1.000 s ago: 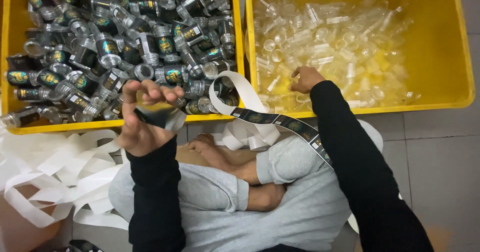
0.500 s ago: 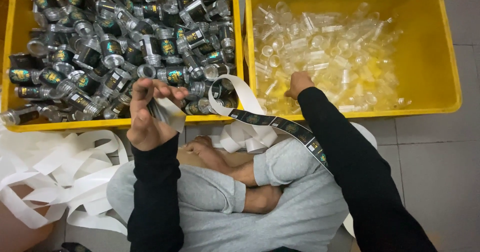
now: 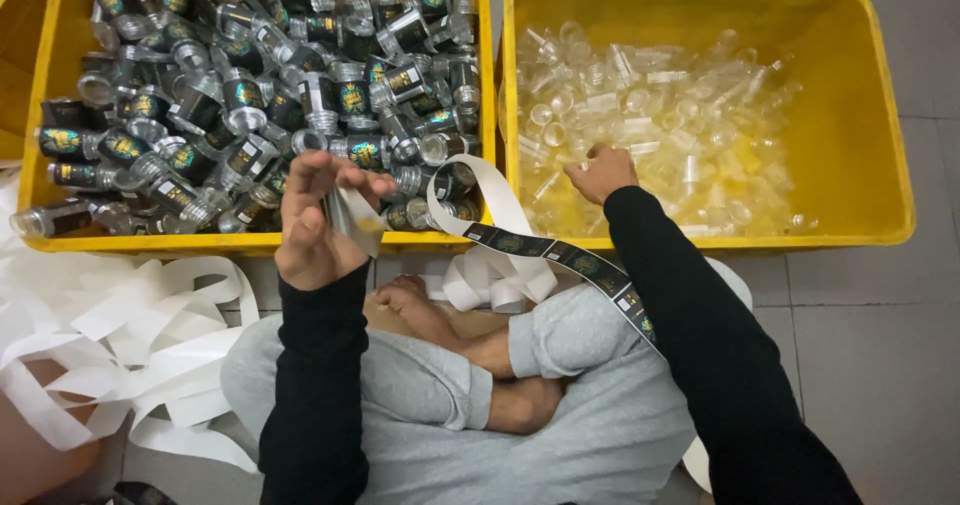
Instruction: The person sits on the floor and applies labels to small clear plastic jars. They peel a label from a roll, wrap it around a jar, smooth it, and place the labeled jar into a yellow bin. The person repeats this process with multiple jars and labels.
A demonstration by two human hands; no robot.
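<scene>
- Your left hand (image 3: 312,227) pinches the label strip (image 3: 560,255) at the front edge of the left yellow crate (image 3: 250,243) of labelled bottles (image 3: 240,95).
- Your right hand (image 3: 600,173) reaches into the right yellow crate (image 3: 860,115), fingers curled among the clear bottles (image 3: 650,115); whether they grip one, you cannot tell.
- The strip loops between both crates.

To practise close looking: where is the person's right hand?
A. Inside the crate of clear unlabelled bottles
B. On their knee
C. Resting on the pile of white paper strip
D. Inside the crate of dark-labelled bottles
A: the right hand reaches down among the clear bottles in the right-side yellow crate.
</scene>
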